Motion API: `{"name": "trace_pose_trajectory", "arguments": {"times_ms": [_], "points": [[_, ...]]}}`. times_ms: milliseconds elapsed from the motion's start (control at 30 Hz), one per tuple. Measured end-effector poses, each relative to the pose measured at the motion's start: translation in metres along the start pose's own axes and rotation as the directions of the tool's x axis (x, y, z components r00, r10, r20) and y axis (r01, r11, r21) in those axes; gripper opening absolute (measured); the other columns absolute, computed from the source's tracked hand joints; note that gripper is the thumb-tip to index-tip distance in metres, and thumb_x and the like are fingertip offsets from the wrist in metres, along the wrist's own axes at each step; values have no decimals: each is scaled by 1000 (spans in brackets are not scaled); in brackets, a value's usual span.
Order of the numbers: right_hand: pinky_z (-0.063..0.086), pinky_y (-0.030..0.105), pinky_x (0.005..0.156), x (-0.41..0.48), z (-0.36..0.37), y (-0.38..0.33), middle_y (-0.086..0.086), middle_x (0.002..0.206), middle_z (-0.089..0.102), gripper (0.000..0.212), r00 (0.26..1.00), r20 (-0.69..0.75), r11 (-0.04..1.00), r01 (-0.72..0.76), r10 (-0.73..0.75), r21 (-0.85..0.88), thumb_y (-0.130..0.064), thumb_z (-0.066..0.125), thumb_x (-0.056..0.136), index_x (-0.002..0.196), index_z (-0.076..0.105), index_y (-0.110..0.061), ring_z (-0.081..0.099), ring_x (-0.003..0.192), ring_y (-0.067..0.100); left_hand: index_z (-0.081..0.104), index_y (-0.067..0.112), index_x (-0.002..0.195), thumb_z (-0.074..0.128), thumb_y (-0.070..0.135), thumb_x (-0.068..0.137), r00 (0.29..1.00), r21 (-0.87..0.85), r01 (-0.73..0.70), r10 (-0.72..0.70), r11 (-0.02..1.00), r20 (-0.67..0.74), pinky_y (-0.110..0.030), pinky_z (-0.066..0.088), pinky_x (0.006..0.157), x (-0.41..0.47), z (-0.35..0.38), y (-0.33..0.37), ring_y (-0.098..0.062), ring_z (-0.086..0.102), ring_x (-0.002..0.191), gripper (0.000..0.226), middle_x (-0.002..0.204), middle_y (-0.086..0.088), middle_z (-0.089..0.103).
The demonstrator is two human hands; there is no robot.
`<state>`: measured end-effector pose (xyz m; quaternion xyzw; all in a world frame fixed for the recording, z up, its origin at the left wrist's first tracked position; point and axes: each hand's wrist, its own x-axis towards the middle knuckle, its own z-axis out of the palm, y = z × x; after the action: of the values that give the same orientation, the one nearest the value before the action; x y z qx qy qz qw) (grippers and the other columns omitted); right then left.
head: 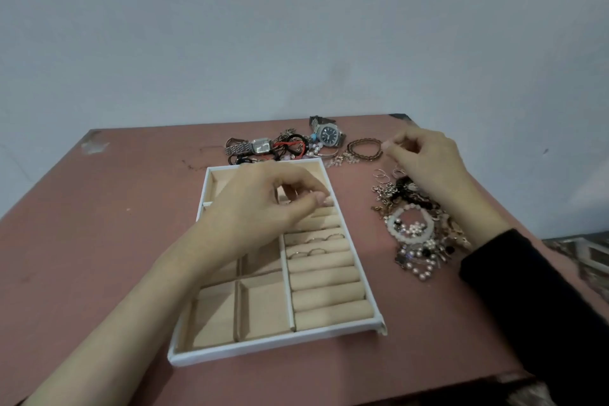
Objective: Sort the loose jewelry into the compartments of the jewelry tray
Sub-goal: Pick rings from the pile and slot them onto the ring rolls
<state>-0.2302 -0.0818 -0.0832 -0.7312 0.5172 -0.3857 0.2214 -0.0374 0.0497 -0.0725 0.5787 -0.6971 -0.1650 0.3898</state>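
The white jewelry tray with beige lining lies in the middle of the table. Its right side holds ring rolls, and several thin rings sit in the upper slots. My left hand hovers over the top ring rolls, thumb and fingertips pinched together on what looks like a small ring. My right hand is beyond the tray's right side, next to a brown bracelet, pinching a thin ring at its fingertips. A tangled pile of loose jewelry lies under my right wrist.
Behind the tray lie a silver square watch, a blue-dial watch and red and black cords. A few loose rings lie right of the tray. The pink table ends at a wall behind.
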Motion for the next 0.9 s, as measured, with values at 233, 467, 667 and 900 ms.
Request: {"name": "trace_pose_trajectory", "arguments": {"times_ms": [233,467,667,900], "points": [[31,12,56,11,-8,27,-6,79,59,5,999,24,974,-41,48,-223,-19,64,85,85,68,-20,52,72,4,73,24,89,66,15,82,999,89,-40,37,995,32,-4,37,60,45,4,23,3,57,67,13,74,8,67],[34,23,63,15,-10,35,-13,71,54,9,999,-27,959,-50,44,-278,-21,59,85,80,66,-25,51,88,13,69,18,100,68,18,82,964,242,-46,-20,969,265,-21,46,78,103,44,21,-12,60,84,18,91,0,67],[32,21,54,18,-13,36,-12,72,56,14,987,-126,973,-121,97,-198,-17,53,85,79,64,-25,54,80,14,71,13,99,66,18,83,968,249,5,-67,969,243,-19,41,75,126,76,11,-14,61,86,17,97,-5,71],[37,25,66,19,-14,37,-16,71,52,13,979,-138,972,-171,149,-163,-19,53,84,81,63,-28,54,83,14,72,15,79,75,29,76,969,273,83,-141,958,201,-28,50,73,140,101,12,-18,64,76,15,81,-6,71]]}}
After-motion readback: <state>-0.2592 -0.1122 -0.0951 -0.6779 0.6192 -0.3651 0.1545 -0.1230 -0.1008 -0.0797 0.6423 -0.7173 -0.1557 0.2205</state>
